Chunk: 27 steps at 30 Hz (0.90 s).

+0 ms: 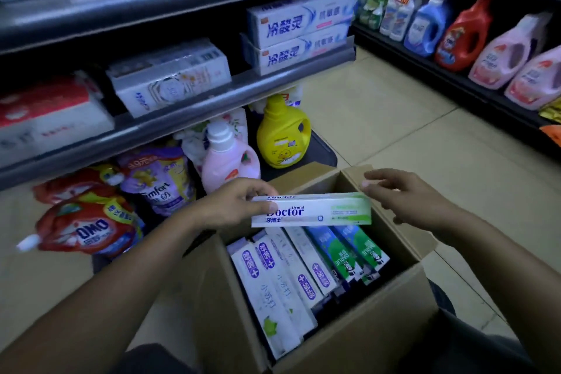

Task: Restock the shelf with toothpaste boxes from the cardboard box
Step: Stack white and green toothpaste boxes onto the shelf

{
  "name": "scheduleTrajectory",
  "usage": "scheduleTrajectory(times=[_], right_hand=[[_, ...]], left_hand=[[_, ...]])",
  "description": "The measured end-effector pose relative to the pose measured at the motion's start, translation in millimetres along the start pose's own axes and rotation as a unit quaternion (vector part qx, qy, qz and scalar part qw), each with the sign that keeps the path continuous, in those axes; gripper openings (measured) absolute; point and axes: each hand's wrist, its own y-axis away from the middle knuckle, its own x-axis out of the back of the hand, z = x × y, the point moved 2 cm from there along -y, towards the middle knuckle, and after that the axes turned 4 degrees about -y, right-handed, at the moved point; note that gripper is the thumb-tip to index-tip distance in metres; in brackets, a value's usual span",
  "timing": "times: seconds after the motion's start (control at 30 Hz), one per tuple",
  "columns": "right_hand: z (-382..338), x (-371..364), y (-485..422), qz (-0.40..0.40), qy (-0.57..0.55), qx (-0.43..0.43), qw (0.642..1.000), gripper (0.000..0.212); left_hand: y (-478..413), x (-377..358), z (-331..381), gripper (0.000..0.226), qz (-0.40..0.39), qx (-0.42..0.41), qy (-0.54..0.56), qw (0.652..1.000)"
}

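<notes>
Item in hand: one toothpaste box [315, 212], held level above the open cardboard box [364, 343]. The left hand [233, 206] pinches its left end, thumb on the front face and fingers behind. The right hand [406, 194] sits at the right end with fingers loosely spread and gripping nothing; contact with the box cannot be confirmed. Judged handling: light, stiff thin card, smooth printed faces, corners liable to crush. A hold at the ends or across the narrow sides should suit, with gentle pressure. More packs [288, 276] lie side by side in the cardboard box. The shelf [182, 118] carries stacked toothpaste boxes [300, 30] at its right end, with a dark gap to their left that appears open. Its raised front lip and the rail above [182, 3] limit entry, so a level, end-first approach looks advisable. The yellow bottle [282, 136] stands lower down, clear of that path.
</notes>
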Motion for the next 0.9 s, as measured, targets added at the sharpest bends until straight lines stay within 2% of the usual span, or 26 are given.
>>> scheduleTrajectory(times=[0.07, 0.13, 0.2, 0.27, 0.4, 0.53, 0.67, 0.8, 0.9], right_hand=[[-18, -18, 4, -0.055, -0.102, 0.009, 0.993, 0.038], [-42, -39, 4, -0.073, -0.19, 0.052, 0.978, 0.045], [-70, -61, 4, -0.067, -0.254, 0.102, 0.96, 0.041], [-100, -81, 6, -0.067, -0.295, 0.145, 0.942, 0.034], [-177, -118, 12, -0.093, -0.3, 0.225, 0.922, 0.039], [-261, -154, 30, -0.114, -0.3, 0.312, 0.895, 0.043], [-337, -197, 40, -0.115, -0.325, 0.367, 0.864, 0.027], [-401, -236, 35, -0.089, -0.291, 0.411, 0.86, 0.017], [-432, -255, 27, -0.031, -0.263, 0.402, 0.877, 0.02]], left_hand=[[28, 26, 7, 0.02, 0.032, 0.002, 0.047, 0.998], [58, 50, 14, 0.023, 0.081, 0.01, 0.084, 0.993], [89, 73, 21, 0.028, 0.151, 0.013, 0.12, 0.981], [121, 97, 27, 0.033, 0.259, 0.007, 0.164, 0.952], [189, 142, 41, 0.057, 0.465, -0.004, 0.242, 0.851], [252, 183, 55, 0.057, 0.592, -0.027, 0.249, 0.766], [295, 231, 67, 0.051, 0.693, -0.072, 0.206, 0.687], [315, 285, 70, 0.038, 0.741, -0.09, 0.166, 0.645], [317, 321, 65, 0.044, 0.759, -0.063, 0.13, 0.635]])
